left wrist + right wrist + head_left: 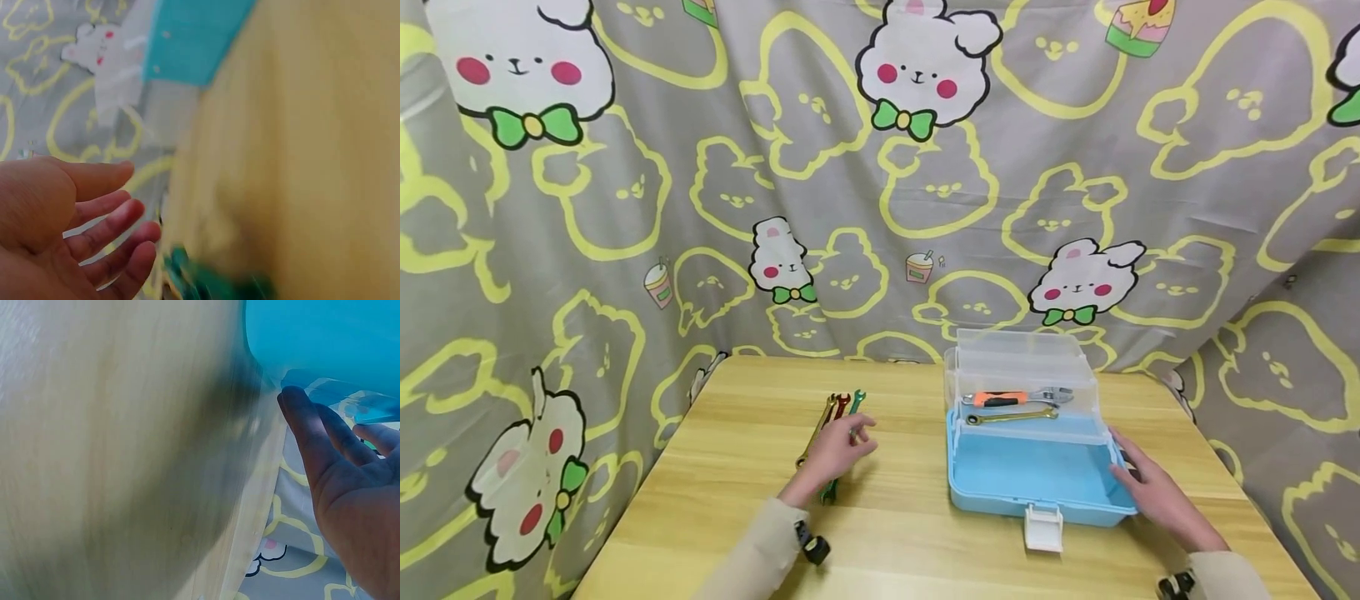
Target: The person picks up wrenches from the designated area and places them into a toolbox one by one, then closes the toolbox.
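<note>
Blue plastic toolbox [1037,475] sits open on the wooden table [910,533], right of centre, white latch [1043,527] at its front edge. Bottom compartment looks bare blue. Clear upper tray [1022,375] is raised at the back and holds two tools: one orange-handled adjustable wrench [1007,398] and one gold wrench [1011,415] just in front of it.

Three loose wrenches lie side by side on the table, left of the box and well apart from it: one gold [817,430], one red [841,406], one green [842,450]. So five tools in all, one box.

Left hand [835,450] rests over the loose wrenches with fingers relaxed and spread, covering part of the green one; no grip visible. Right hand [1153,492] lies flat against the toolbox's right front corner, fingers straight, touching the wall, not curled round it.

Left wrist view shows the left hand [69,231] palm-side with loosely extended fingers [119,219] holding nothing, a blurred green wrench [206,281] just below the fingertips, and the blue box corner [194,44] far off; tray contents are not visible there. Right wrist view shows only the right hand [344,487] with fingertips [294,406] against the blue box wall [319,344], table blurred, no tools. Only the head view shows all tools and the bunny-print curtain [880,167] behind.
</note>
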A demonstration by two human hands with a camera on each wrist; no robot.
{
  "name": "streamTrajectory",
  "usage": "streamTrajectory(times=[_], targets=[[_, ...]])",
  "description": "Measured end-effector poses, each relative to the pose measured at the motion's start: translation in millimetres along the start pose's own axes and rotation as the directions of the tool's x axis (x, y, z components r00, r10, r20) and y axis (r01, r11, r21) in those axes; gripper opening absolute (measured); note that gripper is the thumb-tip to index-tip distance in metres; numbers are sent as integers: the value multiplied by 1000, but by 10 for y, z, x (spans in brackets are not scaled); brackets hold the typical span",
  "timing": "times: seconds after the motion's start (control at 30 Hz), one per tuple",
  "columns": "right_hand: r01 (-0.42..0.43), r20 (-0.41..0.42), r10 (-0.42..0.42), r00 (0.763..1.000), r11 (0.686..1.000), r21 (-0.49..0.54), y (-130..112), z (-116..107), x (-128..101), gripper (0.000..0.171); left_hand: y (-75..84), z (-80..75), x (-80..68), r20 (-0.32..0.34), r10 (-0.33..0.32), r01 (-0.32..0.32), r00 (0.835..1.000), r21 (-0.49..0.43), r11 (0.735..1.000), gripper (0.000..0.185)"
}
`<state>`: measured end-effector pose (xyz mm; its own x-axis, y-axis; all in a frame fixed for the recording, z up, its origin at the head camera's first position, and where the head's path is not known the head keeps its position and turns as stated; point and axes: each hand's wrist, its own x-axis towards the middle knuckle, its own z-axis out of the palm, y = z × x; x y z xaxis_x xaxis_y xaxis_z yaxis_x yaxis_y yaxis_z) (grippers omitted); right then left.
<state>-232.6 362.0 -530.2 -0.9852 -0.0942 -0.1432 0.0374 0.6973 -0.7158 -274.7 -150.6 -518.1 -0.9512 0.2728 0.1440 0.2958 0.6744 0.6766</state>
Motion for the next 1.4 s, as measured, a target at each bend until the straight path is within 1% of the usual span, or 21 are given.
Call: streamTrajectory(times=[0.1,0.23,0.37,0.5,0.57,0.67,0.87,0.97,1.13,1.27,1.4], targets=[[0,-3,0,1000,1000,0,-12,-1,-1,70,-189,-83,-221,8,-42,41,999,56,998,39],[-2,-7,2,1000,1000,-2,-13,-1,5,70,-335,-135,-490,5,-86,85,996,87,993,49],[2,-10,-2,1000,1000,2,-10,11,10,69,-392,-140,-675,-7,-63,63,998,116,991,56],[14,-18,-13,1000,1000,15,-4,20,8,70,-378,-131,-774,4,-33,33,999,136,990,57],[18,-24,-17,1000,1000,23,-2,22,6,70,-354,-130,-795,18,-27,24,999,126,992,55],[24,-32,-23,999,999,33,3,31,2,69,-331,-123,-800,21,-4,2,1000,107,994,49],[21,-27,-20,999,1000,23,14,35,7,70,-335,-79,-794,-6,-20,20,1000,100,995,41],[12,-20,-12,1000,1000,14,16,26,7,70,-341,-45,-773,-17,-17,19,1000,113,993,39],[17,-17,-16,1000,999,30,27,22,3,72,-319,9,-710,-16,-5,7,1000,152,988,34],[9,-10,-9,1000,1000,24,25,21,6,72,-266,40,-686,-15,-8,10,1000,178,984,31],[3,-9,-3,1000,1000,25,24,17,10,72,-209,55,-662,0,-24,23,1000,197,980,30]])
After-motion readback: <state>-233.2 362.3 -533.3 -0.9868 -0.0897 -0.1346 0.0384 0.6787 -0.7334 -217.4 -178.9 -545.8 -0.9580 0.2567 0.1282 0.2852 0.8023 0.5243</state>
